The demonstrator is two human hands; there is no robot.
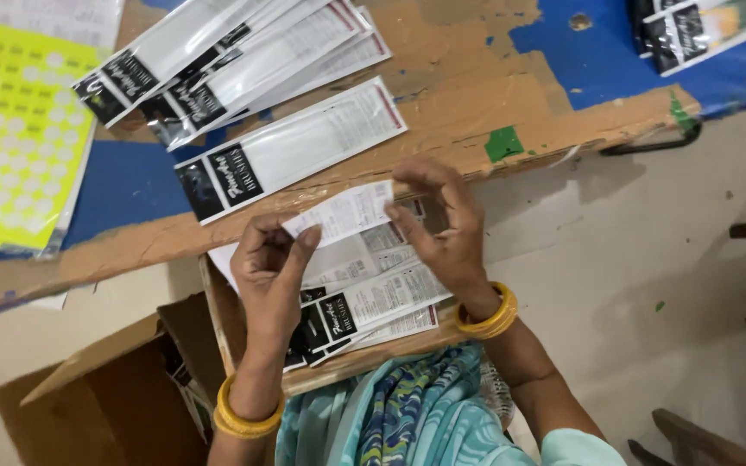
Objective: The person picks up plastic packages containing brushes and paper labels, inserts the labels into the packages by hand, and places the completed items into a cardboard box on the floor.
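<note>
- Left hand (271, 263) and right hand (442, 229) pinch opposite ends of one flat white packet (347, 211), held above the lap stack (373, 302).
- Judged light, thin, flexible, probably slick; best gripped by its edges.
- Beyond: worn blue-and-brown tabletop (477, 95) with more packets (291, 147); pale floor (632, 250) right.

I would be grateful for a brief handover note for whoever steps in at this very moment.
Left hand and right hand pinch one long white packet between them, above a stack of packets on the lap board.
Done, by the look of it: several packets lie fanned on the worn table, one apart.
Left: the lap stack.
Yellow sticker sheets lie at the table's left; an open carton stands beside the person.
</note>
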